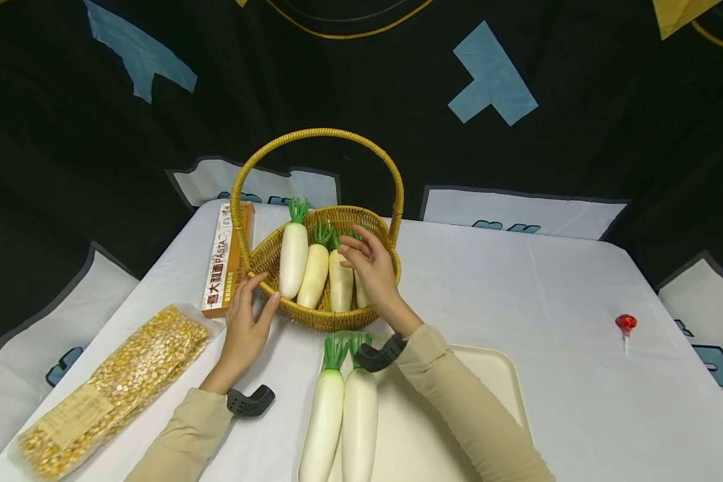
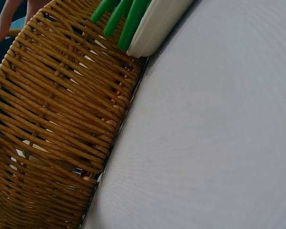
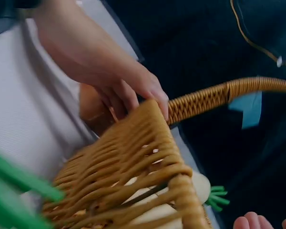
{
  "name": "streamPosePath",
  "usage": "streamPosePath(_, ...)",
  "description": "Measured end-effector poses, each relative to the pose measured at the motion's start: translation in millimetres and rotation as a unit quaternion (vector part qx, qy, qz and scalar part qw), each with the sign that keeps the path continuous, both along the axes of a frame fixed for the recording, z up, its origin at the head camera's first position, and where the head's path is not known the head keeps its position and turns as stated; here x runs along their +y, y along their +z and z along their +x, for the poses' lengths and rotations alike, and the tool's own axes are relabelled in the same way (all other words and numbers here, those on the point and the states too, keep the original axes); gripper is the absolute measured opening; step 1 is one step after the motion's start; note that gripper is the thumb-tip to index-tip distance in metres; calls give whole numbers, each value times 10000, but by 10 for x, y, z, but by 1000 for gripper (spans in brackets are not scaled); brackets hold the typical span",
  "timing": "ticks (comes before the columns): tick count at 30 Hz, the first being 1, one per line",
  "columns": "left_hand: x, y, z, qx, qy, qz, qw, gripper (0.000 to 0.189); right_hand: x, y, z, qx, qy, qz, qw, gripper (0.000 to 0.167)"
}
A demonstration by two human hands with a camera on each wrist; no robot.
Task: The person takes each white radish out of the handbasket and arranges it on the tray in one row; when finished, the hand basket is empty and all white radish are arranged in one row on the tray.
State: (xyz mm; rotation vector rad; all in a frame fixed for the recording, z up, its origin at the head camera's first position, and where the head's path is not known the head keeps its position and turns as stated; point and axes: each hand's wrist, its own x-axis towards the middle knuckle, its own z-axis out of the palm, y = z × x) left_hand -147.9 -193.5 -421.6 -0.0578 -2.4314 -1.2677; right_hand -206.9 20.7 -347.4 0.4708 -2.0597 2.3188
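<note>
Lying slantwise at the left of the white-covered tabletop point(image 1: 569, 288), a clear bag of corn kernels point(image 1: 126, 381) has a pale label near its lower end. Just beyond its upper end is an orange-and-white pasta box point(image 1: 224, 264), close beside the basket. The left hand point(image 1: 245, 335) comes next, a black wrist camera point(image 1: 250, 402) at its tan cuff. Its grip is bent over the rim of the wicker basket point(image 1: 322, 323), by the left foot of the tall arched handle point(image 1: 319, 132), with thumb and forefinger set apart along the edge.

Four daikon radishes lie side by side in the basket, green tops towards the far rim: a whiter leftmost daikon point(image 1: 293, 261), two creamier ones in the middle point(image 1: 313, 276), and a fourth point(image 1: 362, 294) partly covered by the right hand point(image 1: 376, 271). That hand is over the basket's right side, its grip loosely spread and holding nothing; whether a fingertip touches a daikon, I cannot tell.

Below the basket, two more white daikon point(image 1: 359, 428) lie next to each other on the left part of a cream tray point(image 1: 416, 435), leaves pointing to the basket. The right forearm crosses above the tray. Well apart at the far right lies a red lollipop point(image 1: 626, 325).
</note>
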Motion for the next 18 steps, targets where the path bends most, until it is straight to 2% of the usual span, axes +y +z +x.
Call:
streamPosePath(6,38,-38,23,-35,9,48,10000,49,-213,-47,-244,-1139,-144,-287,9930,51)
streamPosePath(9,46,-42,21,-82,-28,31,10000,50,-265,-56,-328,-1474,-67,-205,9888,57)
streamPosePath(12,26,-30,15,-45,-17,14,10000,50,-345,-32,-392,-1773,194,-180,9838,64)
streamPosePath(16,-7,-14,-3,80,13,18,10000,49,-488,1,-441,-2074,471,167,9770,74)
streamPosePath(18,-10,-18,-12,99,7,30,9999,48,-562,11,-433,-2150,516,497,9740,77)
